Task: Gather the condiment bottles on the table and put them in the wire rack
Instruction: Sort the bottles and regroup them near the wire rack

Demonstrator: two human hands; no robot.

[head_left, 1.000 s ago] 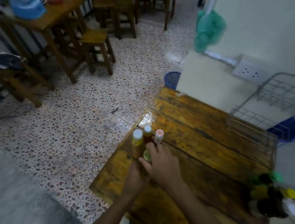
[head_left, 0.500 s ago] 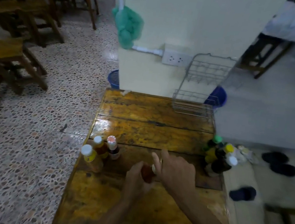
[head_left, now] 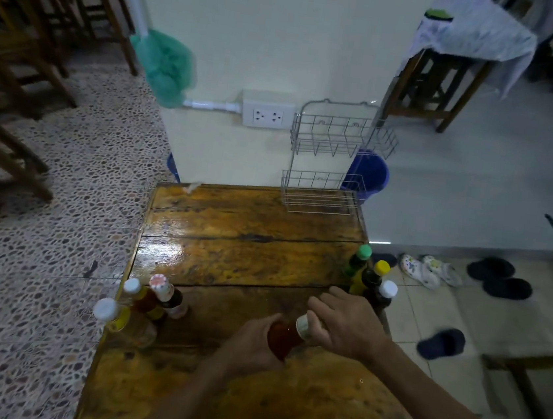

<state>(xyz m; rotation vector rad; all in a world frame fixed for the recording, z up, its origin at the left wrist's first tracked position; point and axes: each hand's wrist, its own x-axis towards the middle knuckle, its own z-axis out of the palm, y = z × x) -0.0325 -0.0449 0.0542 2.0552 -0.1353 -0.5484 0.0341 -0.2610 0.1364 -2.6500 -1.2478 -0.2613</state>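
Left hand (head_left: 249,344) is wrapped around a reddish bottle (head_left: 282,339) above the worktop (head_left: 246,247) middle; right hand (head_left: 348,324) fingers curl onto its white cap (head_left: 303,324).

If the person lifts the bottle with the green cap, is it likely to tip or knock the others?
The green-capped bottle looks tall and narrow, so probably tippy. It stands tight against the yellow-capped bottle near the table edge, so a careless lift may knock neighbours off.
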